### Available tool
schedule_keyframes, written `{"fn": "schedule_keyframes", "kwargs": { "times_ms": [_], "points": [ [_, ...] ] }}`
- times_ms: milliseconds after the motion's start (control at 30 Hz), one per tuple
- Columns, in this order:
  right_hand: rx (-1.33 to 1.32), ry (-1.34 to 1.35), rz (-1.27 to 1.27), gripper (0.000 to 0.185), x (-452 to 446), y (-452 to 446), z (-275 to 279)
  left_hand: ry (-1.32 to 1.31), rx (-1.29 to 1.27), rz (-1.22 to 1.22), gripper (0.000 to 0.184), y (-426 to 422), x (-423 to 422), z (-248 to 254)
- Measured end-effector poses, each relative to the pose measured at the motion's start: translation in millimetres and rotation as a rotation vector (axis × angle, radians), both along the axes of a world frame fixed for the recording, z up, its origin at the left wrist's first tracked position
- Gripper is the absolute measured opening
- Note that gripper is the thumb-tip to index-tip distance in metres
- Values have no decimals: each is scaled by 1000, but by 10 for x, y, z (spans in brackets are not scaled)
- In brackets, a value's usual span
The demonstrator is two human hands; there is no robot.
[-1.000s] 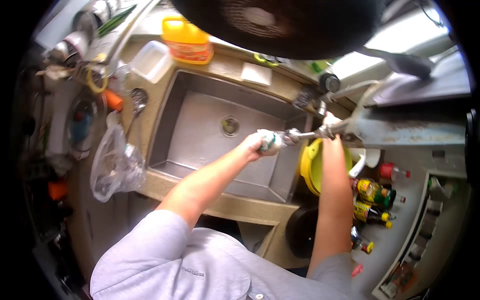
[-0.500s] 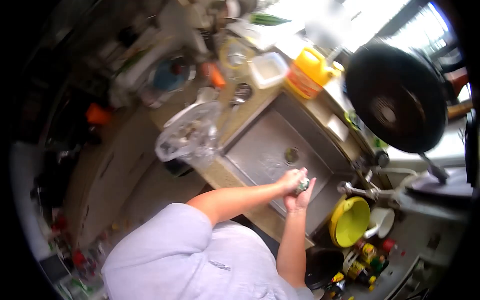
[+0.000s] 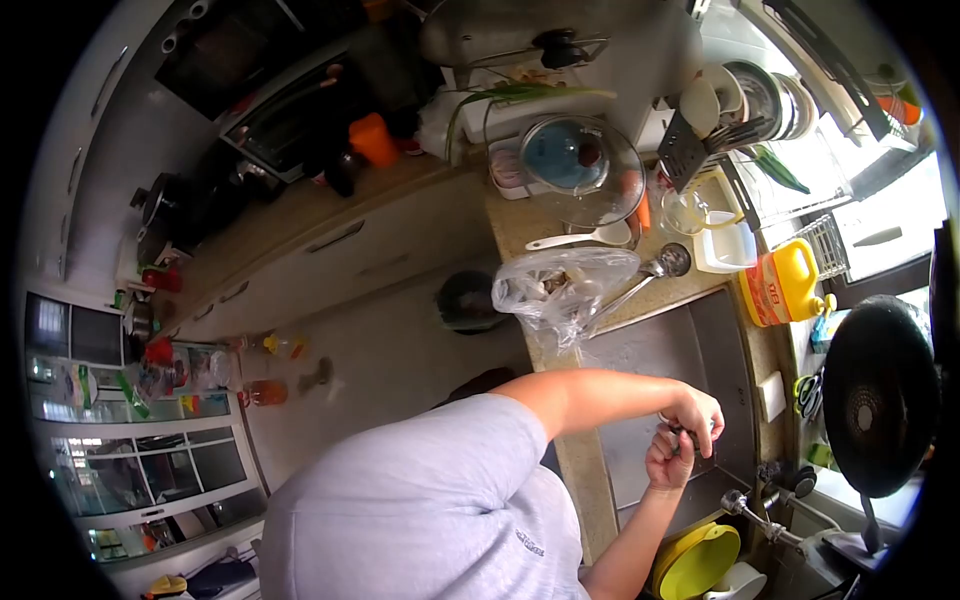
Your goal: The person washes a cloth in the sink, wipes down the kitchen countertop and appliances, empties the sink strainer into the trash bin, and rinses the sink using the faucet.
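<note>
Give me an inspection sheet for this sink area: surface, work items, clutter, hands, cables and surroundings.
Surface: tan counter around a metal sink.
Work items: small dark item at the fingers; too hidden to identify.
Clutter: clear plastic bag with contents, ladle, white spoon, white tub and yellow jug beside the sink.
Hands: left hand and right hand close together over the sink, fingers curled; which one grips is unclear.
Cables: nothing seen.
Surroundings: black pan on the window side, yellow basin near the faucet, dark bin on the floor.
</note>
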State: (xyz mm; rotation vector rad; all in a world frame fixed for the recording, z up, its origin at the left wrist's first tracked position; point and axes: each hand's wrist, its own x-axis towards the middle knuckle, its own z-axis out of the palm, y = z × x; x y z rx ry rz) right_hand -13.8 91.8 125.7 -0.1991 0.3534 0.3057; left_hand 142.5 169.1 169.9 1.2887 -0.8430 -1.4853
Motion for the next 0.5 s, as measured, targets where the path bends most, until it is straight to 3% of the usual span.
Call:
{"fn": "schedule_keyframes", "kwargs": {
  "times_ms": [133,200,233,333,433,500],
  "points": [
    [-260,156,89,11,3,-130,-100,-85,-146,145,30,-304,-199,-377],
    [-315,190,117,11,7,-205,-188,-203,-75,175,27,-375,-216,-461],
    [-381,223,132,11,35,-210,-247,-364,-165,214,23,-535,-234,-677],
    [-630,316,106,9,38,-157,-475,-338,-116,379,21,-455,-318,-687],
    [-827,299,83,8,14,-22,-637,-338,170,464,11,-423,-405,-731],
    [-1553,307,128,19,70,153,-742,-417,289,569,11,-425,-467,-880]
  ]
}}
